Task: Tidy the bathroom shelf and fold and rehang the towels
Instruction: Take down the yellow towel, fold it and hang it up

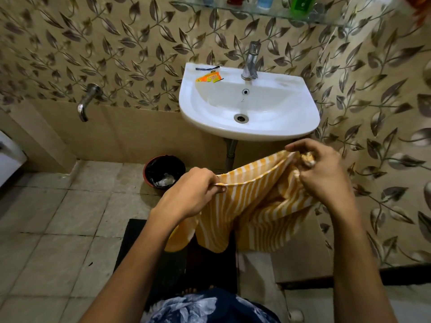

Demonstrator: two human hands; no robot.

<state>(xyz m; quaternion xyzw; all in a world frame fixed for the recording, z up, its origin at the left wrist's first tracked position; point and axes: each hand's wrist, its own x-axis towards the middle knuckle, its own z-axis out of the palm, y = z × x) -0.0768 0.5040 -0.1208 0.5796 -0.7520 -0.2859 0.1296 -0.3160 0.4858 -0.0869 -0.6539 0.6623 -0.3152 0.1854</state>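
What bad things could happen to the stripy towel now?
The yellow striped towel hangs low from the left hand and right hand, so its bottom could brush the floor tiles. If one pinch slips, a corner might drop toward the bin.

the only view came from a camera worn on the person's head, looking forward and steeply down with a wide, bowed field. it sat close above both forearms, faced the wall-hung sink (249, 127) straight ahead, and took in the floor tiles (58, 229) below and the glass shelf (256, 12) at the top edge.
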